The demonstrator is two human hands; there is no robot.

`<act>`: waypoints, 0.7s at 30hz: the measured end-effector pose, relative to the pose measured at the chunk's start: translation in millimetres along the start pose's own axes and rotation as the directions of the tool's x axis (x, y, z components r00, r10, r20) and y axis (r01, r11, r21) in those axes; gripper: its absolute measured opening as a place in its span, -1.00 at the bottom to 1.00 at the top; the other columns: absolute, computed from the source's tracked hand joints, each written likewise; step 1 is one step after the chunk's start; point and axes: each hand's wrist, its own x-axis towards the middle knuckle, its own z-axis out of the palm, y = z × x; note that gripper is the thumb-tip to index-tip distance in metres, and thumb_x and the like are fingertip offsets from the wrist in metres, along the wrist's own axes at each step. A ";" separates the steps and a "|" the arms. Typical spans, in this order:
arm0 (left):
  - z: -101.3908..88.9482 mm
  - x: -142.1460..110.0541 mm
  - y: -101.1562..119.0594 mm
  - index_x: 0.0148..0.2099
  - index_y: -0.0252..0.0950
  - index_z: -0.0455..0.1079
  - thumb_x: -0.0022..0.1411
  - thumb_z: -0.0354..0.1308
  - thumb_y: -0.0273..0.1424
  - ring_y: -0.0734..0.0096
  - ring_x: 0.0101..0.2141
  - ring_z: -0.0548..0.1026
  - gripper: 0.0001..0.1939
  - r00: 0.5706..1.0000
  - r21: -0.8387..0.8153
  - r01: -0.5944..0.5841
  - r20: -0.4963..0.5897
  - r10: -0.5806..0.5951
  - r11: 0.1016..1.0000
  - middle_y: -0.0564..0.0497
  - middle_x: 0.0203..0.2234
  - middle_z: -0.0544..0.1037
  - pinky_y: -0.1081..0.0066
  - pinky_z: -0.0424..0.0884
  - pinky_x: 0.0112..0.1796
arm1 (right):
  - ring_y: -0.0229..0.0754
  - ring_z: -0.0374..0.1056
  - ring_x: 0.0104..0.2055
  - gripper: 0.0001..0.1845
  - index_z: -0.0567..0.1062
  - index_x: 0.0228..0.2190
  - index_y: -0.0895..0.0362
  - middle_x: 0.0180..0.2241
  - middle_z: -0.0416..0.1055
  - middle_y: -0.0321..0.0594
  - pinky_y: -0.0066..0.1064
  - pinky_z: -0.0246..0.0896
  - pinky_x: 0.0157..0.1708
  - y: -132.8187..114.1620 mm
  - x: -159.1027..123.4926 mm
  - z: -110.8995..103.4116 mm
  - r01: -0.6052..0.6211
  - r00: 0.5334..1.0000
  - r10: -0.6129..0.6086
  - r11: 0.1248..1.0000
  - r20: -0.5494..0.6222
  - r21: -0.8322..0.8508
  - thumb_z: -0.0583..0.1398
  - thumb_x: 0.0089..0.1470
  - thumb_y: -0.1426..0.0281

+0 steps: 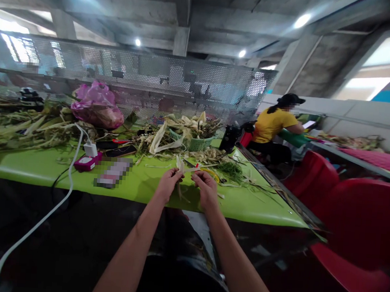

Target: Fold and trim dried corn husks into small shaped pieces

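My left hand (169, 185) is closed in a pinch around a small bunch of pale, dry corn husk (179, 163), whose ends stick up above the fingers and hang below them. To its right, a little apart, my right hand (206, 189) has thumb and fingertips pressed together at a thin strip of the same husk; the exact grip is partly hidden by the fingers. Both hands hover over the front of the green-covered table (138, 187). Just behind the right hand lies a yellow ring-shaped item (212, 174), partly covered, with a small red piece near it.
Behind the hands stands a green basket (197, 144) heaped with dry husks. Leftward are a pink plastic bag (98, 106), a husk pile (32, 123), a charger in a purple socket block (89, 161), and a white cable (68, 190). Red chairs (360, 220) and a seated person (276, 125) are rightward.
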 end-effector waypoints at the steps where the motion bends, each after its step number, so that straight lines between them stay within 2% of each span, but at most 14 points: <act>1: 0.2 -0.9 0.9 -0.31 -0.31 0.43 -0.03 0.28 -0.23 0.46 -0.42 0.38 -0.72 1.000 -0.005 -0.001 0.007 0.001 1.000 0.03 -0.48 0.47 0.44 0.27 -0.29 | -0.26 0.23 -0.49 -0.81 0.48 -0.46 0.14 -0.52 0.39 -0.28 -0.45 0.15 -0.51 1.8 1.3 0.5 -0.012 1.000 0.012 1.000 0.012 -0.016 0.27 -0.06 0.25; 6: 3.0 -4.6 3.5 -0.31 -0.32 0.45 -0.06 0.32 -0.23 0.50 -0.46 0.36 -0.70 0.998 -0.011 0.012 0.056 -0.011 1.000 0.06 -0.51 0.46 0.47 0.27 -0.32 | -0.16 0.35 -0.40 -0.72 0.53 -0.39 0.15 -0.44 0.49 -0.22 -0.35 0.26 -0.37 5.7 5.6 5.9 -0.042 0.998 0.044 0.997 0.044 -0.058 0.28 -0.11 0.21; 9: 3.2 -4.6 3.4 -0.32 -0.31 0.45 -0.07 0.32 -0.24 0.51 -0.46 0.37 -0.71 0.998 -0.010 0.009 0.069 -0.008 1.000 0.07 -0.51 0.46 0.48 0.27 -0.33 | -0.13 0.37 -0.38 -0.72 0.53 -0.42 0.16 -0.44 0.50 -0.22 -0.32 0.27 -0.32 6.7 6.4 6.8 -0.032 0.999 0.034 0.997 0.034 -0.077 0.29 -0.12 0.20; 15: 4.5 -4.0 4.1 -0.30 -0.31 0.44 -0.05 0.31 -0.23 0.48 -0.43 0.41 -0.70 0.997 -0.022 -0.002 0.073 0.004 1.000 0.04 -0.48 0.49 0.45 0.28 -0.29 | -0.14 0.36 -0.39 -0.71 0.50 -0.41 0.17 -0.44 0.49 -0.20 -0.33 0.26 -0.34 10.7 6.7 4.6 0.000 1.000 0.001 0.991 0.009 -0.133 0.27 -0.11 0.19; 21: 5.0 -2.3 2.4 -0.30 -0.32 0.43 -0.05 0.29 -0.24 0.44 -0.40 0.42 -0.71 0.997 -0.019 0.008 0.073 -0.006 1.000 0.01 -0.45 0.51 0.43 0.29 -0.28 | -0.13 0.38 -0.37 -0.71 0.51 -0.37 0.16 -0.40 0.51 -0.18 -0.31 0.28 -0.30 11.6 6.7 7.8 0.009 0.999 -0.002 0.989 0.045 -0.150 0.24 -0.06 0.20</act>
